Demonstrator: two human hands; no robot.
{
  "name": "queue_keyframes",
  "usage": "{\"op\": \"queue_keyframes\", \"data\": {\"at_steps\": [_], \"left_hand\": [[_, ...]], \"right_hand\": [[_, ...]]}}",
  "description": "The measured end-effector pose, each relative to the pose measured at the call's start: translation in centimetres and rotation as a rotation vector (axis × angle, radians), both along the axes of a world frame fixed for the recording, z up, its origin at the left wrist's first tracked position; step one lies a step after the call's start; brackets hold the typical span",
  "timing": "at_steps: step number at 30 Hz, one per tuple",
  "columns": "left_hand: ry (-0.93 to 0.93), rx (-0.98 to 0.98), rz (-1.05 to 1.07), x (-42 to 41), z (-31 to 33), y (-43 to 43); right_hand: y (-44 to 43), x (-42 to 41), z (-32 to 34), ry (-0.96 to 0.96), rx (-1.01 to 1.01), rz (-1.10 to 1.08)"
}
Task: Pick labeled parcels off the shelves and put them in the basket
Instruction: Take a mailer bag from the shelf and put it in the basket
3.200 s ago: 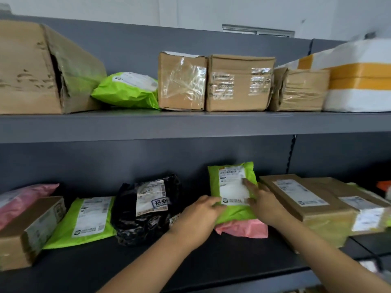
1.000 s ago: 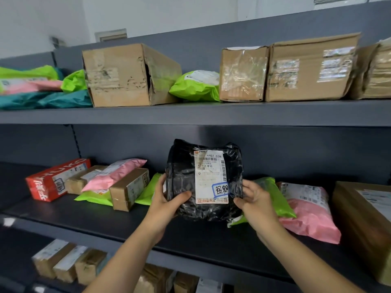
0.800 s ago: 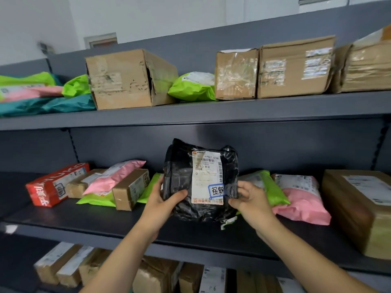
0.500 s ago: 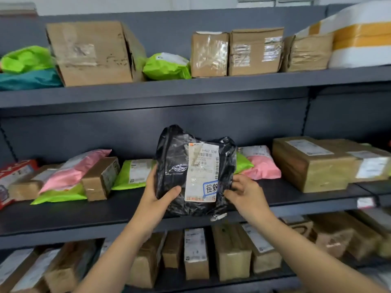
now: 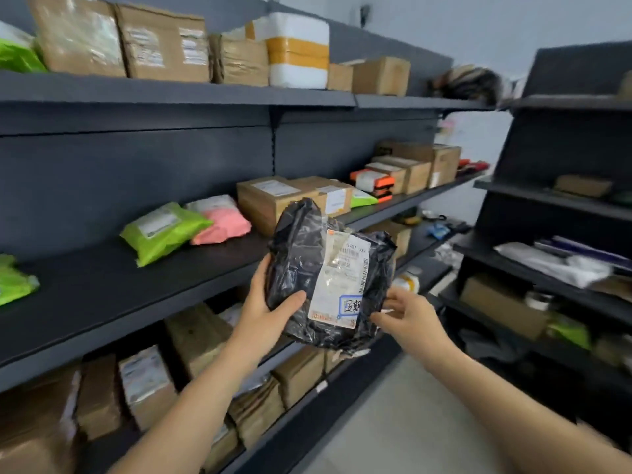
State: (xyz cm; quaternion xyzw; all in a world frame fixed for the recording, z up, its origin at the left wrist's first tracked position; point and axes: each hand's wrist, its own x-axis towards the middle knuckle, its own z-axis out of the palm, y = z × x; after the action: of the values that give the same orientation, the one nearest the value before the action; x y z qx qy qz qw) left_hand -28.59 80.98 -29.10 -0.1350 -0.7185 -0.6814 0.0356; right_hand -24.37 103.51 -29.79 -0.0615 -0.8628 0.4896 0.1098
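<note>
A black plastic parcel [image 5: 301, 268] with a white shipping label [image 5: 342, 278] is held up in the air in front of the middle shelf [image 5: 102, 289]. My left hand [image 5: 263, 313] grips its left edge, thumb across the front. My right hand [image 5: 407, 316] pinches the parcel's lower right corner. No basket is in view. On the middle shelf lie a green parcel [image 5: 160, 230] and a pink parcel [image 5: 219, 220].
Cardboard boxes [image 5: 273, 196] stand further along the middle shelf, more boxes [image 5: 160, 42] and a white foam box [image 5: 297, 49] on the top shelf. Boxes [image 5: 147, 381] fill the lower shelf. A second dark rack [image 5: 554, 234] stands at the right, with a floor aisle [image 5: 403, 422] between.
I took the black parcel off the middle shelf with both hands and carried it away from the shelf. The view has swung right, down the aisle.
</note>
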Motion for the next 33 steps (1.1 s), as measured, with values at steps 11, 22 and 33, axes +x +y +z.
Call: {"op": "queue_keyframes", "data": {"at_steps": [11,22,33], "left_hand": [[-0.027,-0.034,-0.392,6.1,-1.6,26.3],[-0.008,-0.086,-0.642,14.5,-2.7,51.1],[0.075,-0.234,-0.967,14.9,-2.6,67.8]], "right_hand": [[22.8,15.0,-2.3,-0.118,-0.001,-0.354],[46.0,28.2,-2.3,-0.024,-0.099,-0.640],[60.5,31.0,-2.7,0.032,-0.018,-0.731]]}}
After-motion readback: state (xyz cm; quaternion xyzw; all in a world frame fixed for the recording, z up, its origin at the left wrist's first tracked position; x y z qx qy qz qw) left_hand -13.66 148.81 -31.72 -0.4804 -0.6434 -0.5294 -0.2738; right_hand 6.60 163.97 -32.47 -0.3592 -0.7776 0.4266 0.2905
